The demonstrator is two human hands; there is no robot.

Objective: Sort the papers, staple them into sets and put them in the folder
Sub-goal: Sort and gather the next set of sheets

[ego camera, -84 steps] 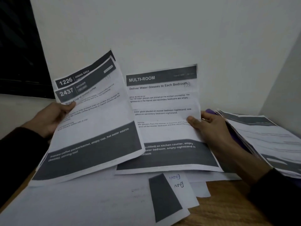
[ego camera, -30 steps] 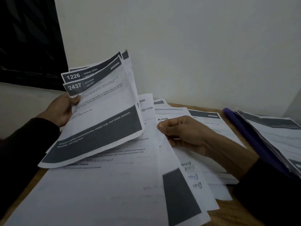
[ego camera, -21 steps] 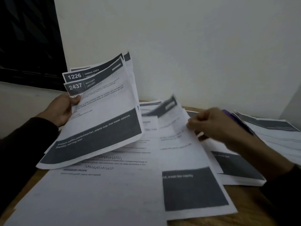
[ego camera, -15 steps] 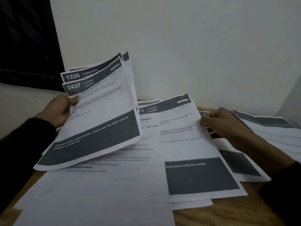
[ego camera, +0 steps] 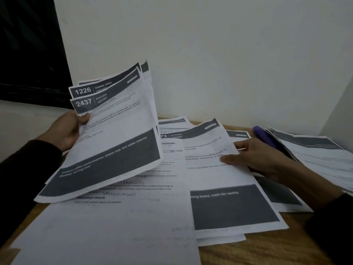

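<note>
My left hand (ego camera: 68, 129) grips a raised fan of printed sheets (ego camera: 116, 119); the front one reads 2437 KITCHEN, the one behind 1226 DINING AREA. My right hand (ego camera: 256, 159) holds the right edge of another KITCHEN sheet (ego camera: 215, 169), thumb on top, low over the loose papers (ego camera: 133, 217) spread on the wooden table (ego camera: 257, 249). At the right lies a purple folder (ego camera: 263, 136), partly covered by a stack of papers (ego camera: 315, 153).
A white wall stands close behind the table, and a second wall closes the right corner. A dark window fills the upper left. Bare wood shows only at the front right and the front left edge.
My right hand let go of the MULTI-ROOM sheet, reached into the pile and lifted out a KITCHEN sheet. The left hand's fan gained a sheet and stayed raised.
</note>
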